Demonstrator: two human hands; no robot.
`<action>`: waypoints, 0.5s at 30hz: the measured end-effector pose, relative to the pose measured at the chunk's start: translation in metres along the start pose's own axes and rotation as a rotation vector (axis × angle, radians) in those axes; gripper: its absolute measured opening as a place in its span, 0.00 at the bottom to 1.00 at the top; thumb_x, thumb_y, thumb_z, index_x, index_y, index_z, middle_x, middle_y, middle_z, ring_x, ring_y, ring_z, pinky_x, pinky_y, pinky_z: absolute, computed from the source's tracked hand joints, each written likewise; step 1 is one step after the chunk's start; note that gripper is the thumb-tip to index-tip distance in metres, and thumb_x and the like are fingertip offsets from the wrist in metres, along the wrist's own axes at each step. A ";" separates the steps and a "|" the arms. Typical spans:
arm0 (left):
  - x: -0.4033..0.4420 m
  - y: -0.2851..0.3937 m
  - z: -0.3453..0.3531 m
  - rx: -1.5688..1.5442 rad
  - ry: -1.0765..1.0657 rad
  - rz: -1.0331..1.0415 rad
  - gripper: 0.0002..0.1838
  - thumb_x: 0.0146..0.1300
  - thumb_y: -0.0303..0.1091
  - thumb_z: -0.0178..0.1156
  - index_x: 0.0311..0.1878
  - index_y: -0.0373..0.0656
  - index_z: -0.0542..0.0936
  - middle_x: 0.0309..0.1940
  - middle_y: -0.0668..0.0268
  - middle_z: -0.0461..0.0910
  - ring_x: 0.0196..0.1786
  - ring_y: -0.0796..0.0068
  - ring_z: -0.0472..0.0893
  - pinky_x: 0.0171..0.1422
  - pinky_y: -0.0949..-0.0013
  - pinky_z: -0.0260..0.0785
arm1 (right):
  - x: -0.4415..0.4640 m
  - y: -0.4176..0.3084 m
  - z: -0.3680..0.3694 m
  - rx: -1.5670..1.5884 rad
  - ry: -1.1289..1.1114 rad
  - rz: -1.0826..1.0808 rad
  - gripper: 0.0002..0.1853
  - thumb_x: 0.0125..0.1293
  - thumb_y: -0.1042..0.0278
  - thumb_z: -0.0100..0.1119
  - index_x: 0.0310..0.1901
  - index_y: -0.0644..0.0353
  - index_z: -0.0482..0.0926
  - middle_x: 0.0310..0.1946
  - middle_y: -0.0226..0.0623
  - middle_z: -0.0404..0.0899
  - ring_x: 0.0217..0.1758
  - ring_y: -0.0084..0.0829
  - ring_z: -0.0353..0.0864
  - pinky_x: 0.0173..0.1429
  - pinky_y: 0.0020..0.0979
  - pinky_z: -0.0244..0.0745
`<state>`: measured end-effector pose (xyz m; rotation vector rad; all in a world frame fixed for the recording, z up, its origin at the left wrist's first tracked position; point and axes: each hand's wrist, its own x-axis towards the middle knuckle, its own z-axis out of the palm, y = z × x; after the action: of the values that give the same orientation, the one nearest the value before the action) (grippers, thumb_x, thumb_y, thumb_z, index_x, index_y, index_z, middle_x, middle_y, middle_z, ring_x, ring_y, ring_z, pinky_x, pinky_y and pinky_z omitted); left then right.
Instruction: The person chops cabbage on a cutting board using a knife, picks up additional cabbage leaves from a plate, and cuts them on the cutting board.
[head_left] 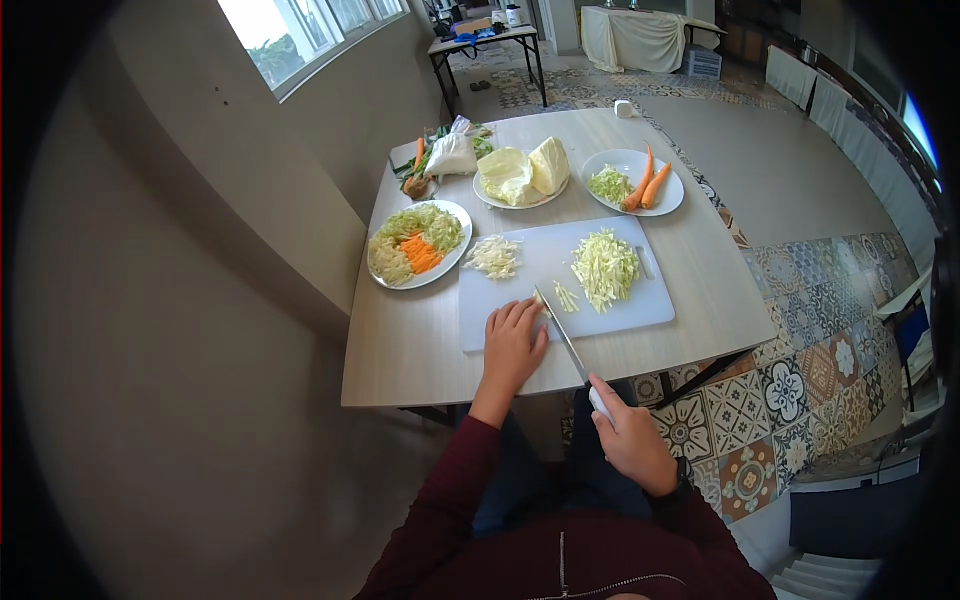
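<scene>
Maroon top (480, 565), long sleeves (450, 490) ending behind left hand (514, 345) and right hand (634, 440); pale vertical zip (562, 560) on front, curved zip (640, 579) beside it. Dark watch or band (683, 473) behind right hand. Dark-blue trousers (515, 485) below both.

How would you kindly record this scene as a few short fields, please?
Left hand: on the cutting board, fingertips close to the knife
Right hand: gripping the knife's handle
Board contents: pale strips at left, larger pale-green heap at right
Left plate: orange shreds among paler ones
Middle plate: cabbage pieces
Right plate: carrots, pale-green shreds
</scene>
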<state>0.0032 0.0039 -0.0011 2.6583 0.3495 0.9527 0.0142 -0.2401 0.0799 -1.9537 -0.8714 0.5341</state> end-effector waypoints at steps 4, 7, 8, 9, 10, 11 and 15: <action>0.001 0.001 -0.001 -0.003 -0.009 -0.012 0.20 0.60 0.34 0.62 0.56 0.43 0.79 0.57 0.61 0.79 0.63 0.57 0.74 0.70 0.54 0.60 | 0.000 0.001 0.003 -0.003 -0.007 0.000 0.27 0.68 0.73 0.53 0.69 0.65 0.65 0.25 0.65 0.77 0.32 0.61 0.80 0.37 0.52 0.73; 0.000 0.001 -0.002 -0.005 -0.011 -0.016 0.20 0.60 0.34 0.62 0.56 0.43 0.79 0.57 0.62 0.80 0.63 0.57 0.74 0.70 0.54 0.59 | -0.001 0.001 0.003 -0.055 0.005 -0.031 0.28 0.68 0.73 0.52 0.70 0.64 0.65 0.25 0.65 0.77 0.32 0.61 0.80 0.37 0.52 0.73; 0.001 0.002 -0.002 -0.006 -0.011 -0.018 0.20 0.60 0.34 0.62 0.56 0.43 0.79 0.57 0.62 0.80 0.63 0.58 0.74 0.71 0.54 0.59 | -0.002 0.001 0.002 -0.036 -0.007 -0.012 0.28 0.68 0.73 0.52 0.70 0.64 0.65 0.25 0.65 0.77 0.33 0.61 0.80 0.37 0.52 0.73; 0.001 0.002 -0.003 -0.007 -0.016 -0.028 0.20 0.60 0.34 0.62 0.56 0.44 0.79 0.57 0.62 0.80 0.63 0.58 0.74 0.71 0.54 0.59 | -0.003 0.000 0.001 -0.016 -0.019 0.007 0.28 0.69 0.73 0.52 0.70 0.64 0.64 0.25 0.65 0.77 0.33 0.61 0.80 0.37 0.52 0.73; 0.001 0.003 -0.003 -0.009 -0.020 -0.039 0.20 0.60 0.34 0.62 0.56 0.44 0.79 0.57 0.62 0.80 0.64 0.58 0.74 0.71 0.54 0.58 | -0.004 0.000 0.000 0.004 -0.032 0.026 0.28 0.69 0.73 0.52 0.70 0.64 0.64 0.25 0.65 0.77 0.33 0.61 0.80 0.37 0.52 0.73; 0.002 0.003 -0.003 -0.010 -0.024 -0.050 0.19 0.60 0.34 0.62 0.56 0.44 0.79 0.57 0.62 0.80 0.64 0.58 0.74 0.71 0.54 0.58 | -0.004 -0.001 -0.001 -0.006 -0.037 0.033 0.28 0.69 0.72 0.52 0.70 0.64 0.64 0.25 0.65 0.77 0.33 0.62 0.80 0.38 0.52 0.73; 0.001 0.003 -0.001 -0.008 -0.019 -0.058 0.17 0.60 0.34 0.62 0.53 0.44 0.79 0.56 0.63 0.81 0.63 0.58 0.75 0.71 0.54 0.58 | 0.000 -0.001 0.001 -0.064 -0.042 0.019 0.28 0.70 0.72 0.50 0.71 0.64 0.63 0.26 0.65 0.77 0.34 0.63 0.80 0.39 0.54 0.73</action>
<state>0.0043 0.0018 0.0012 2.6335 0.4147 0.9089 0.0133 -0.2392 0.0799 -2.0168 -0.9065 0.5667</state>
